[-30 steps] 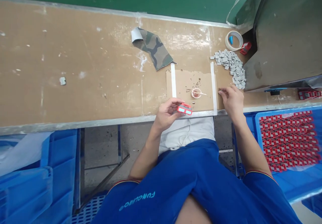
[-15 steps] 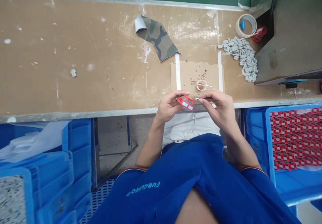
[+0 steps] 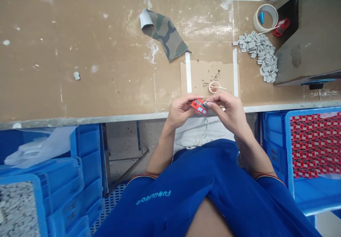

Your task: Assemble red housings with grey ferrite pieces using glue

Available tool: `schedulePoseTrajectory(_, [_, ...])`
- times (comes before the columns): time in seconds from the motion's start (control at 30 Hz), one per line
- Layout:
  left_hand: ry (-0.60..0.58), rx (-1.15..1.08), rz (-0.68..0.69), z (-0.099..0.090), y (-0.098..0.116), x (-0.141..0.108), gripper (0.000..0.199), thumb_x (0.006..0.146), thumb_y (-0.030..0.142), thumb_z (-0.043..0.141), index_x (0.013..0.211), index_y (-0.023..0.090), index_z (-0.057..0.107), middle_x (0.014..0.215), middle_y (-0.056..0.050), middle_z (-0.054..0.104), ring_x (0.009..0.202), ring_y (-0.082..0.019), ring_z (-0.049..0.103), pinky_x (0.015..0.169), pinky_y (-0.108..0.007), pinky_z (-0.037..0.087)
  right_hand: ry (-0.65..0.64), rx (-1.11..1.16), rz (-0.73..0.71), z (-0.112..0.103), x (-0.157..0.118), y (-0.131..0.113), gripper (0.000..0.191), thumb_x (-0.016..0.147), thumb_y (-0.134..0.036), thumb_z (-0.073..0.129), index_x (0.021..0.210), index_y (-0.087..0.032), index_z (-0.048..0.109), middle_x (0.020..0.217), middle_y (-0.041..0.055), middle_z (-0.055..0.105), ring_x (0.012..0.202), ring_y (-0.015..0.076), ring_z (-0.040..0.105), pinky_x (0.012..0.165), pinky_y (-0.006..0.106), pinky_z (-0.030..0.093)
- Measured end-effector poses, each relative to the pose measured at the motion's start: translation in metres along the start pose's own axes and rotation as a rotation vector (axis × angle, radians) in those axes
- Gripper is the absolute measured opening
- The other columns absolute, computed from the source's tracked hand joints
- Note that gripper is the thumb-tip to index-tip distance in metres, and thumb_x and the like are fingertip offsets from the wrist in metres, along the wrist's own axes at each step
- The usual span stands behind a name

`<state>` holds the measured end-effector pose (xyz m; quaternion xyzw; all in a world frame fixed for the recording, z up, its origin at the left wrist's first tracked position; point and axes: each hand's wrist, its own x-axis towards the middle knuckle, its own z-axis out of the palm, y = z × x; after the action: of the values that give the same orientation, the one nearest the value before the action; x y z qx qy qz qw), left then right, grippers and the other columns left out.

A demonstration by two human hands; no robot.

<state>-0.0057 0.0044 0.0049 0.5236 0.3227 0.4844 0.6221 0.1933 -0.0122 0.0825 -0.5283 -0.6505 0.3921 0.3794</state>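
A small red toy vehicle point(image 3: 199, 106) with pale blue window panels is pinched in my left hand point(image 3: 181, 111), just over the table's front edge. My right hand point(image 3: 227, 107) is closed on a small grey plastic piece point(image 3: 205, 103), held at the right end of the red vehicle. The two look to be touching, but the fingers hide the exact contact. Just beyond my hands stands a small round cup point(image 3: 214, 87) with reddish-brown contents and a thin white stick point(image 3: 220, 87) lying across it.
A heap of grey pieces point(image 3: 262, 54) lies at the right, near a tape roll point(image 3: 265, 18) and another red vehicle point(image 3: 281, 27). Camouflage cloth point(image 3: 167, 34) lies behind. Blue crates flank me; the right crate point(image 3: 277, 141) holds rows of red vehicles.
My right hand has moved left, bringing the grey piece from a small gap away up to the red vehicle. My left hand still holds the vehicle, slightly shifted and turned.
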Motion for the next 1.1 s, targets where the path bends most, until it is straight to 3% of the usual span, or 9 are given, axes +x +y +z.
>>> schedulePoseTrajectory(0.33, [0.027,0.074,0.008,-0.001,-0.001,-0.001,0.031,0.09,0.034,0.083,0.12,0.026,0.083,0.103,-0.006,0.077,0.092,-0.018,0.075,0.08,-0.029,0.064,0.057,-0.242,-0.091,0.009,-0.004,-0.003,0.014,0.1,-0.019,0.064,0.089,-0.023,0.072,0.084,0.0015,0.068,0.073,0.0162,0.062,0.068,0.029,0.051])
schedulePoseTrajectory(0.57, [0.069,0.091,0.015,0.001,0.001,-0.003,0.029,0.092,0.038,0.081,0.119,0.027,0.083,0.1,-0.006,0.076,0.09,-0.017,0.075,0.076,-0.027,0.062,0.148,-0.267,-0.109,0.023,-0.013,-0.005,0.014,0.104,-0.021,0.06,0.093,-0.023,0.07,0.081,0.0011,0.064,0.07,0.0157,0.061,0.066,0.029,0.048])
schedulePoseTrajectory(0.87, [-0.008,0.191,0.043,-0.001,0.007,-0.001,0.023,0.092,0.033,0.082,0.114,0.024,0.085,0.097,-0.007,0.08,0.085,-0.015,0.074,0.072,-0.026,0.059,0.001,-0.513,-0.232,0.013,-0.015,-0.011,0.026,0.105,-0.012,0.053,0.082,-0.022,0.059,0.076,0.002,0.053,0.069,0.0181,0.045,0.065,0.033,0.034])
schedulePoseTrajectory(1.0, [-0.06,0.219,0.091,-0.003,0.006,0.0,0.023,0.093,0.028,0.081,0.116,0.026,0.085,0.097,-0.006,0.081,0.084,-0.014,0.073,0.072,-0.024,0.058,-0.037,-0.455,-0.233,0.009,-0.019,-0.005,0.025,0.105,-0.012,0.055,0.083,-0.022,0.061,0.078,0.0015,0.057,0.07,0.0167,0.048,0.065,0.031,0.036])
schedulePoseTrajectory(1.1, [-0.076,0.238,0.116,-0.005,0.004,0.002,0.027,0.091,0.029,0.083,0.118,0.025,0.085,0.095,-0.006,0.081,0.082,-0.013,0.073,0.073,-0.023,0.058,0.02,-0.25,-0.188,0.009,-0.023,0.003,0.017,0.104,-0.015,0.06,0.09,-0.02,0.068,0.081,0.001,0.062,0.07,0.0141,0.056,0.064,0.027,0.045])
